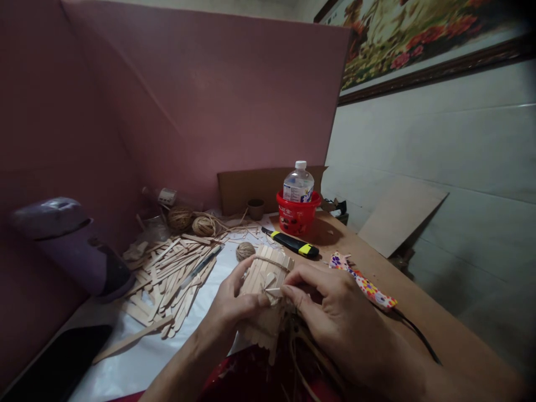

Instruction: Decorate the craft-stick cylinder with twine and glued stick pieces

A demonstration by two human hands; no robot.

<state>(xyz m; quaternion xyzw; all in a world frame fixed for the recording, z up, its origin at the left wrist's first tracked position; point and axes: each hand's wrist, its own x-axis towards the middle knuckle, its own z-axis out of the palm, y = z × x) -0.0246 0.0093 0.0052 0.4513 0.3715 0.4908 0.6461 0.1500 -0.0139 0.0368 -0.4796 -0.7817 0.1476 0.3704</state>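
Note:
My left hand is closed around the side of a small craft made of upright wooden craft sticks, thumb across its front. A band of twine runs round its upper part. Several short pale pieces sit on the front face. Between thumb and forefinger, my right hand pinches a thin pale sliver, apparently wood, its tip against or close to those pieces. Loose twine strands hang below the right hand. The craft's back and the left fingertips are hidden.
Loose craft sticks are heaped at left, with a pen on top. Twine balls lie behind. A utility knife, a red bucket holding a bottle, and a flower-patterned object with a cord are ahead and right.

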